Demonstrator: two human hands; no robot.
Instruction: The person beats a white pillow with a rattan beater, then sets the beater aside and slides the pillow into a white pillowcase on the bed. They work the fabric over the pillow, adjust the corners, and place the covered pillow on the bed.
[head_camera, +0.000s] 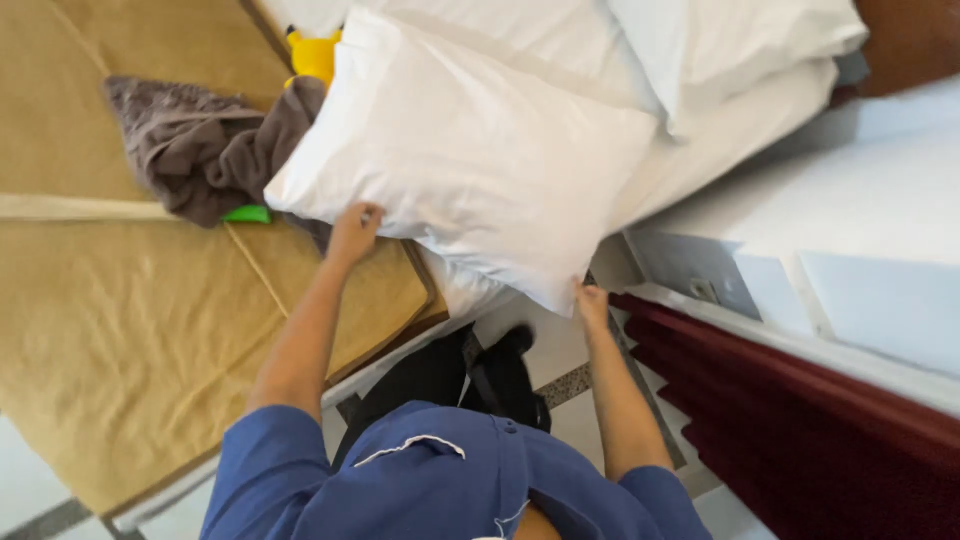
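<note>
Head view looks down on a person in a blue shirt who holds a white pillow (470, 150) by its lower edge, over the corner of a bed with a tan cover (130, 300). The left hand (354, 232) is closed on the pillow's lower left edge, fingers curled under the cloth. The right hand (592, 305) pinches the lower right corner, and this grip looks thin to me. The pillow leans against more white pillows (740, 60) behind it.

I think the corner could slip from the right hand, because only the fingertips hold it; then the pillow may drop on the floor (560, 370) beside the black bag (470, 385). The left side is just beside a grey towel (205, 150) and a yellow toy (314, 55), so a wide swing could drag them off the bed.
</note>
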